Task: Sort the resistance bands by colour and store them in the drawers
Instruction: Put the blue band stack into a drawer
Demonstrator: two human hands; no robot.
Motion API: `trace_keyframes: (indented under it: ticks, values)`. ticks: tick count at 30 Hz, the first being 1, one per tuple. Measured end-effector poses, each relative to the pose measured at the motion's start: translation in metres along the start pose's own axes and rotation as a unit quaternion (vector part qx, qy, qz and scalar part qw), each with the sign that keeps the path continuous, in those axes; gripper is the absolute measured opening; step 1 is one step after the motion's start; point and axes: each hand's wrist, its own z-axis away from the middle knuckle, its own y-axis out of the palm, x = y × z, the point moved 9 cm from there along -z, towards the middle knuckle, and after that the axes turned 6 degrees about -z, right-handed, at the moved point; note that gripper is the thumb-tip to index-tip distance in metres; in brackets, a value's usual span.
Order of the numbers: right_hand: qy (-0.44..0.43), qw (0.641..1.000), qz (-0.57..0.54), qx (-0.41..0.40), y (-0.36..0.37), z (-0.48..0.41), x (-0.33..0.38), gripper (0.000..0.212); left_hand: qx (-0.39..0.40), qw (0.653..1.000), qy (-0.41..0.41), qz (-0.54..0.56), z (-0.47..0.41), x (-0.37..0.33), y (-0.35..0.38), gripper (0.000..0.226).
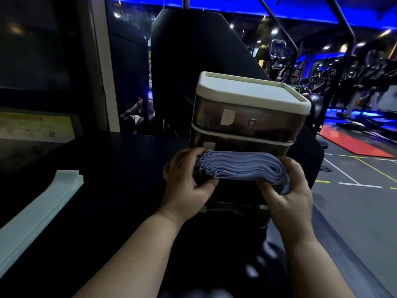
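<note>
A folded stack of lilac resistance bands [240, 167] is held between both hands in front of the drawer unit [251, 100]. My left hand [187, 186] grips the stack's left end, where the looped edges show. My right hand [287, 190] cups its right end from below. The unit has a cream lid and smoky see-through drawers. Its top drawer [247, 121] is closed. A lower drawer [234, 208] is pulled out under the bands, with dark contents I cannot make out.
A flat stack of pale mint bands [40, 209] lies on the dark tabletop [120, 160] at the left. Gym machines [352, 82] and a red floor mat [354, 143] fill the room to the right. A black panel [193, 54] stands behind the drawers.
</note>
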Motion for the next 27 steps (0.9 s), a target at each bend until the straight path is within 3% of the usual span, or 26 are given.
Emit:
trace_keyframes:
  ticks: [9,14,21,27]
  values:
    - [-0.002,0.999,-0.007,0.031,-0.0008,-0.0010,-0.0045,0.041,0.014,1.000,0.008,-0.012,0.0018,0.0035,0.0001,0.053]
    - [-0.020,0.999,0.041,0.029,-0.0033,-0.0033,-0.0015,0.051,0.030,0.999,-0.026,0.001,-0.0005,0.0077,0.0009,0.055]
    - [-0.025,0.994,0.099,0.038,-0.0042,-0.0044,0.0001,0.056,0.051,0.999,0.003,0.006,-0.0008,0.0004,0.0004,0.061]
    - [0.012,0.992,0.125,0.024,-0.0047,-0.0043,-0.0054,0.061,0.056,0.998,-0.016,0.001,0.0005,0.0059,0.0015,0.044]
